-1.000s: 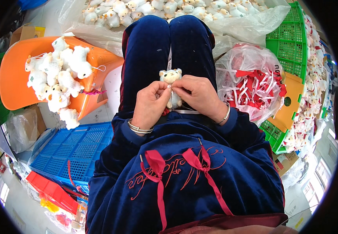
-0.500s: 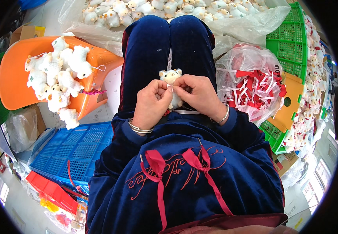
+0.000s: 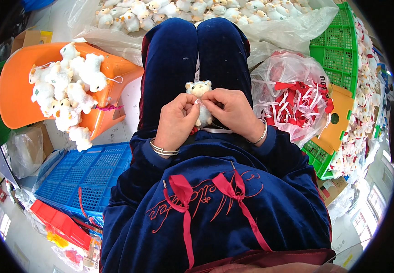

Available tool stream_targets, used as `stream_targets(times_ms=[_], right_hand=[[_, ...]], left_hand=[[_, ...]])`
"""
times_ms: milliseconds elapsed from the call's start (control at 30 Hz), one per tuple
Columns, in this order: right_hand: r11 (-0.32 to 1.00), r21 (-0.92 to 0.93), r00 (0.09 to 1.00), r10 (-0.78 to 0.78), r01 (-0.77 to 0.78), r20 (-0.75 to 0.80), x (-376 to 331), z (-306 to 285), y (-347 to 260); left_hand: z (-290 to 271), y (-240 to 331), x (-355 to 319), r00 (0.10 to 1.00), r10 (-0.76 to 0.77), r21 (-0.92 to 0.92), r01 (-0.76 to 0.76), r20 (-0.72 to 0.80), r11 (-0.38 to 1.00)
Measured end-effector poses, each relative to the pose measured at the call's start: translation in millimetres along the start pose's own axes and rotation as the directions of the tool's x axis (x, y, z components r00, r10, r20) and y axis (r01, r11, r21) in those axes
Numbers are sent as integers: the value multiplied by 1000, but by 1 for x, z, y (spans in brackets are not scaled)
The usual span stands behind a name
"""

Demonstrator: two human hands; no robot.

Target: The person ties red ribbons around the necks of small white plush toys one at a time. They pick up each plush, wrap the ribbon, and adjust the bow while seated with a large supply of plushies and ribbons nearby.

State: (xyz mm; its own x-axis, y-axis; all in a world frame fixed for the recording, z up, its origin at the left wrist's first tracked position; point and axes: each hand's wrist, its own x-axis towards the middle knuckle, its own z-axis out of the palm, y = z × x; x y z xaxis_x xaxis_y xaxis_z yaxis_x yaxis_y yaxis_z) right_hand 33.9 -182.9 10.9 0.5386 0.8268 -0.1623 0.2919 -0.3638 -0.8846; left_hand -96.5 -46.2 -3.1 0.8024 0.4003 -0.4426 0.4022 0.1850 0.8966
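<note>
A small white plush animal with a cream face and light-brown ears sits face up in my lap between both hands. My left hand is closed in a pinch at the toy's neck. Opposite it, my right hand pinches too, its fingertips almost meeting the left ones. A bit of white ribbon shows between the fingertips; the rest of it there is hidden by my fingers. Below the toy, another stretch of white ribbon lies across my lap, beside a speck of red.
To the left, an orange chair bears several white plush toys, above a blue crate. A plastic bag of red and white ribboned pieces stands at right, near a green crate. More plush toys fill plastic sheeting ahead.
My fingers have shifted very slightly at the toy's neck, and the pinched white bit sits a little differently. Everything else stays in place.
</note>
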Motion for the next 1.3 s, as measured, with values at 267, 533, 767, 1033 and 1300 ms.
stream_targets(times_ms=[267, 533, 767, 1033, 1300], right_hand=[[997, 52, 998, 60, -61, 30, 2, -2, -4], [948, 227, 973, 200, -222, 117, 6, -6, -2], [934, 251, 962, 221, -255, 158, 7, -7, 4], [983, 85, 972, 146, -164, 185, 10, -4, 0], [992, -44, 983, 126, -121, 131, -22, -11, -10]], left_hand=[[-2, -6, 1, 999, 42, -10, -42, 11, 999], [0, 1, 2, 998, 32, 107, -26, -56, 994], [-1, 3, 3, 998, 65, 154, -63, -12, 986], [3, 0, 4, 990, 118, 221, -99, -75, 970], [2, 4, -2, 992, 102, 229, -83, -74, 970]])
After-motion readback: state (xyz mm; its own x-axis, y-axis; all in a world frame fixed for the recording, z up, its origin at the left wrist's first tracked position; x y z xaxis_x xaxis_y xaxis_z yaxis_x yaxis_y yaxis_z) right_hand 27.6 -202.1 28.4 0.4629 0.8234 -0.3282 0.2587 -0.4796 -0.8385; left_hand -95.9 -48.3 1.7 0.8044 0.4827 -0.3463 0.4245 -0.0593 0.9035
